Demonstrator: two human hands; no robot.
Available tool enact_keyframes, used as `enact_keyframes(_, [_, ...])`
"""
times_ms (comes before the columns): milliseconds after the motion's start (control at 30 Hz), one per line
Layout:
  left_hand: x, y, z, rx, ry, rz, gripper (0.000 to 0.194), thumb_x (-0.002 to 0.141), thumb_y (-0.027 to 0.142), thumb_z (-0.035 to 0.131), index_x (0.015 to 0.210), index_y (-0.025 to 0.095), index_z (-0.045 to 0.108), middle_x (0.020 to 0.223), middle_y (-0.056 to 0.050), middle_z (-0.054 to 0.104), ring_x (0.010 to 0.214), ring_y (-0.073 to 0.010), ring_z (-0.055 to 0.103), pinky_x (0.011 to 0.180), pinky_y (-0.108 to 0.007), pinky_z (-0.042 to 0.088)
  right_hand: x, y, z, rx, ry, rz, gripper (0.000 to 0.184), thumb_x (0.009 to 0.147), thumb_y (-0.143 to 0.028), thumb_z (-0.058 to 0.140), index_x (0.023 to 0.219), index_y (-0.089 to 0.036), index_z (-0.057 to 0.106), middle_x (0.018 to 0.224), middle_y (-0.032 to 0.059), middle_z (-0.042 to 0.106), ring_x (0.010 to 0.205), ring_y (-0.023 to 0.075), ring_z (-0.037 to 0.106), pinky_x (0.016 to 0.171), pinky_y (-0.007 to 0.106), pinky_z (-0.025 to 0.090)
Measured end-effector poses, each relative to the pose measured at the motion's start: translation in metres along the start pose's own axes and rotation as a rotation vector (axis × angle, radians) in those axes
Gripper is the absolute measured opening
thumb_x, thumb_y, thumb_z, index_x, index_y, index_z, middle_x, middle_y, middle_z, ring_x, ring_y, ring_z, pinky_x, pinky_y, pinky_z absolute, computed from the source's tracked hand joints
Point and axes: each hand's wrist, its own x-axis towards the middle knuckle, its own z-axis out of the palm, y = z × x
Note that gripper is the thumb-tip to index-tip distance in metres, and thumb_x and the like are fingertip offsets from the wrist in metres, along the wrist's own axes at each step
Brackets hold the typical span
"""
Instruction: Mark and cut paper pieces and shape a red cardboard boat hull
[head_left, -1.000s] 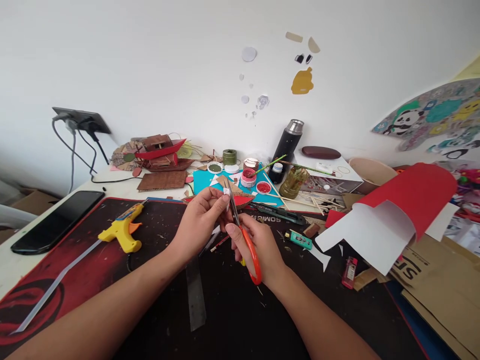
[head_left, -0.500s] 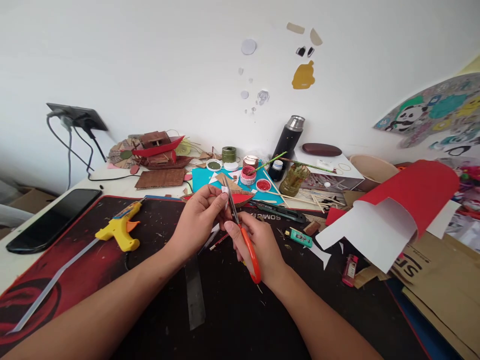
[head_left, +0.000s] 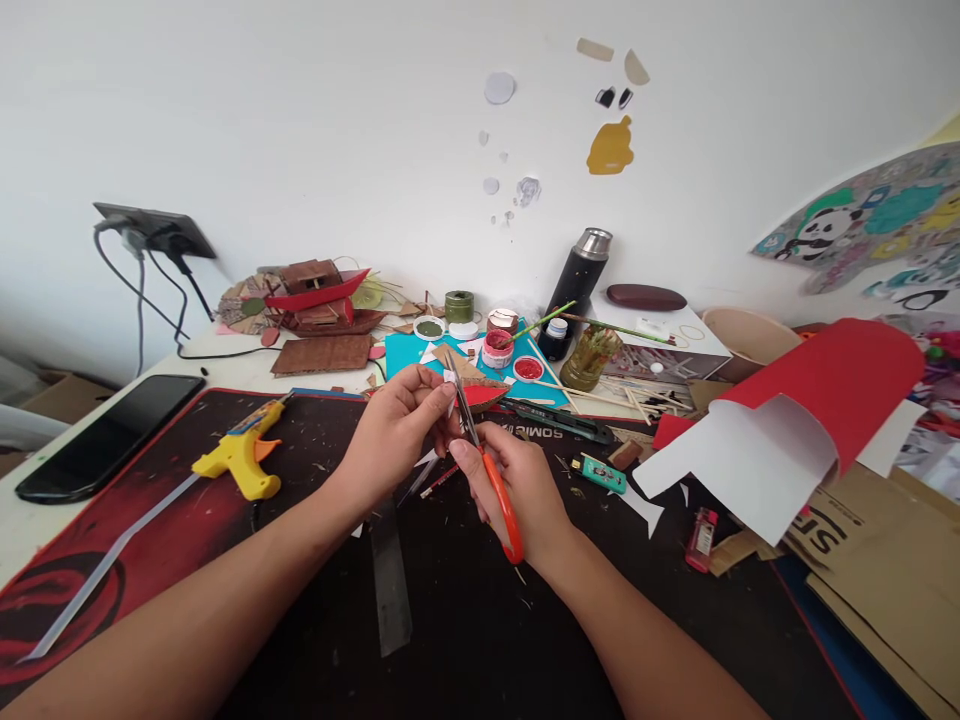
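My right hand (head_left: pixel 521 490) is closed around the orange handle of a pair of scissors (head_left: pixel 504 505), whose blades point up and away. Pinched between the thumb and fingers of my left hand (head_left: pixel 405 425) is a small piece of white paper (head_left: pixel 450 379), right beside the blades. Most of that piece is hidden by my fingers. Behind my hands lies a red-painted cardboard piece (head_left: pixel 484 393). On the dark mat (head_left: pixel 480 640) below, a clear strip (head_left: pixel 390 585) lies flat.
A yellow glue gun (head_left: pixel 244 455) with a glue stick lies left, near a black phone (head_left: pixel 112 435). Open paint jars (head_left: pixel 497 350), a black thermos (head_left: pixel 576 280) and model boats (head_left: pixel 319 295) stand at the back. Right are a green lighter (head_left: pixel 600 474) and curled red paper (head_left: pixel 832 385).
A small white scrap now shows on the mat beside my left forearm. Both hands keep nearly the same place, with the scissor blades still at the paper. The view has shifted slightly.
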Motion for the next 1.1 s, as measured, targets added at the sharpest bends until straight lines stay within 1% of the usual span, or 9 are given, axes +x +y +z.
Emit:
enact_keyframes(233, [0.000,0.001,0.001,0.018,0.002,0.006,0.041,0.089,0.055,0.080,0.092,0.024,0.055,0.065,0.003,0.070,0.051,-0.0143,0.063,0.049,-0.024,0.049,0.000,-0.001,0.000,-0.026,0.015,0.003,0.045,0.102,-0.065,0.064,0.080,-0.026,0.056,0.053,-0.0044,0.054,0.046,0.0148,0.052,0.048,0.026,0.039])
enact_keyframes(433, [0.001,0.002,-0.002,0.029,-0.003,-0.002,0.041,0.089,0.054,0.081,0.089,0.023,0.054,0.062,0.004,0.068,0.046,-0.0122,0.058,0.046,-0.023,0.047,0.000,0.001,0.000,-0.056,0.022,0.006,0.047,0.103,-0.068,0.060,0.083,-0.025,0.060,0.052,-0.0044,0.052,0.043,0.0144,0.048,0.046,0.026,0.035])
enact_keyframes(567, [0.002,0.003,-0.004,0.035,-0.006,-0.007,0.039,0.090,0.052,0.079,0.088,0.023,0.054,0.060,0.004,0.066,0.044,-0.0119,0.056,0.045,-0.023,0.044,0.000,0.001,0.000,-0.065,0.029,0.007,0.047,0.103,-0.069,0.061,0.085,-0.025,0.063,0.054,-0.0042,0.051,0.045,0.0147,0.048,0.047,0.026,0.036])
enact_keyframes(700, [0.004,0.004,-0.007,0.025,0.014,-0.016,0.036,0.089,0.049,0.080,0.083,0.023,0.055,0.055,0.005,0.059,0.042,-0.0107,0.049,0.043,-0.023,0.039,0.000,-0.001,-0.001,-0.068,0.038,-0.020,0.043,0.101,-0.065,0.067,0.093,-0.024,0.069,0.059,-0.0039,0.054,0.049,0.0146,0.049,0.051,0.027,0.038])
enact_keyframes(800, [0.006,0.003,-0.010,0.040,0.039,-0.007,0.034,0.089,0.046,0.079,0.079,0.023,0.056,0.053,0.006,0.054,0.042,-0.0101,0.045,0.044,-0.023,0.035,0.001,-0.002,-0.003,-0.094,0.045,-0.045,0.040,0.101,-0.062,0.069,0.092,-0.023,0.071,0.061,-0.0036,0.055,0.052,0.0139,0.046,0.054,0.027,0.037])
enact_keyframes(867, [0.006,0.002,-0.012,0.063,0.043,0.004,0.032,0.091,0.045,0.078,0.080,0.023,0.057,0.053,0.006,0.053,0.043,-0.0102,0.044,0.045,-0.023,0.034,0.002,0.000,-0.003,-0.103,0.041,-0.047,0.039,0.101,-0.061,0.070,0.092,-0.023,0.072,0.064,-0.0029,0.058,0.055,0.0143,0.046,0.056,0.027,0.038])
enact_keyframes(1000, [0.005,0.001,-0.015,0.094,0.044,0.021,0.028,0.095,0.042,0.075,0.082,0.023,0.058,0.053,0.006,0.054,0.043,-0.0102,0.045,0.046,-0.023,0.034,0.004,0.005,-0.003,-0.069,0.033,-0.043,0.037,0.098,-0.059,0.074,0.099,-0.023,0.073,0.073,-0.0007,0.066,0.062,0.0154,0.053,0.060,0.027,0.043])
enact_keyframes(1100, [0.005,0.002,-0.014,0.069,0.050,0.016,0.029,0.093,0.042,0.075,0.081,0.023,0.057,0.052,0.006,0.054,0.043,-0.0101,0.044,0.046,-0.023,0.034,0.004,0.005,-0.002,-0.028,0.012,-0.035,0.039,0.096,-0.062,0.075,0.101,-0.023,0.075,0.074,-0.0001,0.067,0.061,0.0152,0.054,0.059,0.027,0.044])
